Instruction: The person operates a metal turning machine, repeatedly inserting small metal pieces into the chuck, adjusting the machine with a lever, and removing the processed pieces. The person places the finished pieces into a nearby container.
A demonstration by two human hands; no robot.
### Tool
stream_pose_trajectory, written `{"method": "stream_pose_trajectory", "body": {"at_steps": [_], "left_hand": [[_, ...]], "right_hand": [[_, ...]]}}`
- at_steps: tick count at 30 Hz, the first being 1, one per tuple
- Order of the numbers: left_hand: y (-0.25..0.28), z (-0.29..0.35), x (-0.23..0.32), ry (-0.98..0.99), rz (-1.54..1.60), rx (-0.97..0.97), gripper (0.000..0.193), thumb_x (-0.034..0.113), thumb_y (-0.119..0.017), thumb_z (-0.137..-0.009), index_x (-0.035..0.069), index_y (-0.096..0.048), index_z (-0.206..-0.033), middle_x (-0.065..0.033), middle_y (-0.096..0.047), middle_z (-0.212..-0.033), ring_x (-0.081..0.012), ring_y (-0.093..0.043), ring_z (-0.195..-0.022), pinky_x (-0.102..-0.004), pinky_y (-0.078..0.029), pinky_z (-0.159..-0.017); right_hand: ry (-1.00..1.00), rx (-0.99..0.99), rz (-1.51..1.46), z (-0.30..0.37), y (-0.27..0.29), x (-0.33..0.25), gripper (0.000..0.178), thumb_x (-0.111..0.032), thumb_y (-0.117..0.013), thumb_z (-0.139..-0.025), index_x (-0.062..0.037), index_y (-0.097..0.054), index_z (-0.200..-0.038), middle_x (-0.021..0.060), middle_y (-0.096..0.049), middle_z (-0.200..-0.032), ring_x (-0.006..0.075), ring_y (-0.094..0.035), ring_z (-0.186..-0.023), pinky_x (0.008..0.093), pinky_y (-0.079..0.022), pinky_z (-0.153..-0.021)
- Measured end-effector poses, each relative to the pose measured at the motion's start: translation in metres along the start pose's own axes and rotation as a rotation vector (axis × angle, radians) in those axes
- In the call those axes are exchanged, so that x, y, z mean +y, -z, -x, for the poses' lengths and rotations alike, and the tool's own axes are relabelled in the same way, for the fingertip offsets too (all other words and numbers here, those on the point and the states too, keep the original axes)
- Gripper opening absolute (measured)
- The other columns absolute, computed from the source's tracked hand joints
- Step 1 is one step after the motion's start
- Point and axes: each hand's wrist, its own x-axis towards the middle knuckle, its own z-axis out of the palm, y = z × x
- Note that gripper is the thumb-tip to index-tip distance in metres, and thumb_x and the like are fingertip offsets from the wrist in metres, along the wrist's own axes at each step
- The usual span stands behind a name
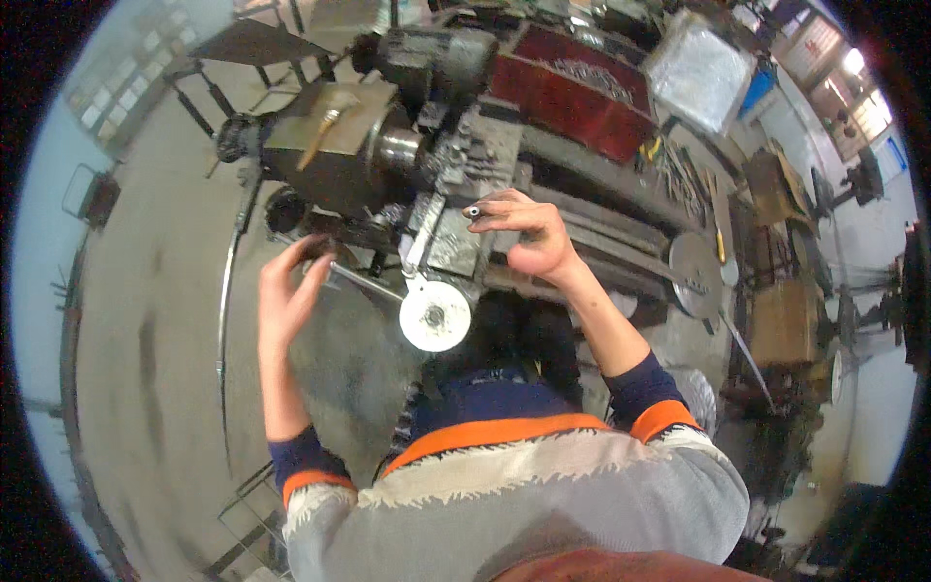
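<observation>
My right hand (531, 231) is raised over the lathe carriage, its fingertips pinching a small round metal piece with a hole in its end (473, 211). Dark grime marks those fingers. At the left, my left hand (287, 293) curls its fingers and thumb around the outer end of a slim metal rod handle (367, 281). That rod runs toward a pale round handwheel (435, 316) in front of my body. Between my hands, a metal lever (423, 233) slants up from the handwheel across the carriage. Part of the left hand's grip is hidden by its own fingers.
The lathe's headstock (335, 145) carries a wooden-handled brush (325, 131). A shiny chuck (398, 150) sits beside it. Behind the bed lies a dark red tray (572, 92) with metal shavings. Hand tools (684, 179) and a round metal disc (694, 274) are at the right.
</observation>
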Motion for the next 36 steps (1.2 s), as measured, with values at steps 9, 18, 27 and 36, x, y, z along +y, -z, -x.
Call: {"method": "stream_pose_trajectory", "body": {"at_steps": [9, 18, 27, 36], "left_hand": [[-0.136, -0.046, 0.102, -0.4, 0.595, -0.444, 0.023, 0.004, -0.062, -0.074, 0.0, -0.062, -0.097, -0.0112, -0.063, -0.098, -0.0188, -0.059, -0.092, -0.0289, -0.044, -0.082], [-0.148, -0.034, 0.099, -0.209, 0.761, -0.522, 0.021, 0.005, -0.061, -0.077, -0.001, -0.063, -0.097, -0.0109, -0.063, -0.099, -0.0181, -0.057, -0.095, -0.0289, -0.043, -0.085], [-0.15, -0.032, 0.093, -0.178, 0.785, -0.501, 0.019, 0.003, -0.063, -0.075, -0.001, -0.064, -0.094, -0.0104, -0.063, -0.097, -0.0177, -0.057, -0.093, -0.028, -0.043, -0.083], [-0.148, -0.033, 0.094, -0.173, 0.726, -0.481, 0.017, 0.006, -0.063, -0.077, -0.002, -0.064, -0.091, -0.0098, -0.063, -0.093, -0.0159, -0.058, -0.088, -0.027, -0.044, -0.079]], "right_hand": [[-0.061, 0.22, -0.135, 0.058, 0.018, -0.029, 0.054, -0.051, -0.058, -0.069, -0.0026, -0.067, -0.092, 0.0136, -0.062, -0.1, 0.0283, -0.056, -0.094, 0.0378, -0.04, -0.084], [-0.083, 0.203, -0.171, 0.07, 0.018, -0.024, 0.047, -0.043, -0.061, -0.068, -0.0034, -0.067, -0.092, 0.013, -0.063, -0.097, 0.0246, -0.056, -0.088, 0.0342, -0.043, -0.078], [-0.114, 0.125, -0.126, 0.068, 0.019, -0.023, 0.043, -0.035, -0.06, -0.069, 0.002, -0.066, -0.091, 0.0172, -0.063, -0.096, 0.0285, -0.058, -0.091, 0.0349, -0.043, -0.081], [-0.149, 0.168, -0.209, 0.066, 0.015, -0.022, 0.042, -0.037, -0.063, -0.067, -0.0032, -0.067, -0.09, 0.0117, -0.063, -0.092, 0.0227, -0.057, -0.082, 0.0321, -0.044, -0.073]]}}
